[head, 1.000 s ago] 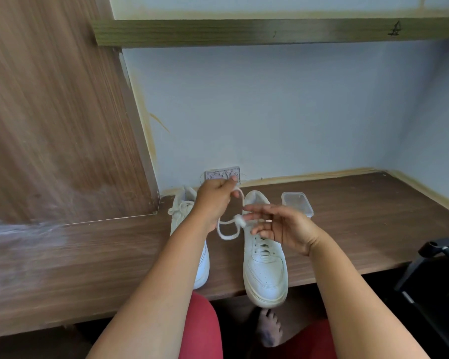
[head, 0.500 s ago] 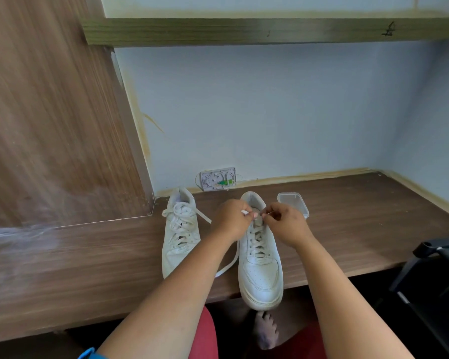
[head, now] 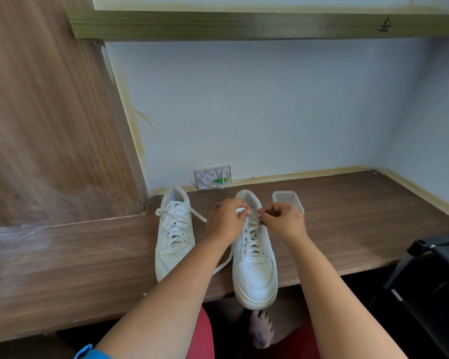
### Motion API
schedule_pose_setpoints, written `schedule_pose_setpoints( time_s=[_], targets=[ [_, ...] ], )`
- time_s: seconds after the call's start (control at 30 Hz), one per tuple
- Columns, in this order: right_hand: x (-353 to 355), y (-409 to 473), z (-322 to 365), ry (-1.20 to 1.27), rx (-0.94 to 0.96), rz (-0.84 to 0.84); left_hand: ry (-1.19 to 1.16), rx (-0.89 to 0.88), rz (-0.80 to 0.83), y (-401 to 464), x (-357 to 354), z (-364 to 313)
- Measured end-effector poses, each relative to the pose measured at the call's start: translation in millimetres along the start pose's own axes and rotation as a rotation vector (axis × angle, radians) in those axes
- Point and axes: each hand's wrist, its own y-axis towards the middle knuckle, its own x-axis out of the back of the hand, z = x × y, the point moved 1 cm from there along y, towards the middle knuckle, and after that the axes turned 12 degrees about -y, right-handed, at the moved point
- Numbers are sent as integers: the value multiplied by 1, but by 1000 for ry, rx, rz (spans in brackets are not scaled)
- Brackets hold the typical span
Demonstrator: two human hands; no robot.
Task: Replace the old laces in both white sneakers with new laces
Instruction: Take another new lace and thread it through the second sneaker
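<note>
Two white sneakers stand side by side on the wooden desk (head: pixel 347 229), toes toward me. The left sneaker (head: pixel 174 234) is laced, with one loose end trailing right. The right sneaker (head: pixel 254 270) is laced through its lower eyelets and its toe hangs over the desk's front edge. My left hand (head: pixel 224 221) pinches a white lace (head: pixel 241 210) at the top of the right sneaker's tongue. My right hand (head: pixel 283 221) pinches the lace at the top eyelets from the other side. A slack loop of lace (head: pixel 222 265) runs down between the two shoes.
A small clear plastic container (head: pixel 288 200) sits just behind my right hand. A wall socket plate (head: pixel 213 177) is behind the shoes. A wooden panel rises at the left, a black chair (head: pixel 430 275) stands at the right, and a shelf beam runs overhead.
A second ago both hands held the lace up in the air above the shoes. They have come down onto the top of the right sneaker and closed on the lace there.
</note>
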Motion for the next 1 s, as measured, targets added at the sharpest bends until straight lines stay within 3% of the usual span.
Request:
schedule_pose_setpoints(
  time_s=[0.37, 0.6, 0.77, 1.0],
  targets=[
    [1, -4, 2, 216, -137, -39, 88, -76, 37, -6, -4, -4],
    [0, -3, -1, 217, -138, -36, 134, -10, 68, -5, -15, -1],
    [0, -3, 0, 242, -148, -25, 8, 114, -54, -10, -27, -5],
    [0, -3, 0, 303, -156, -6, 88, 90, -33, -8, -26, -5]
  ],
)
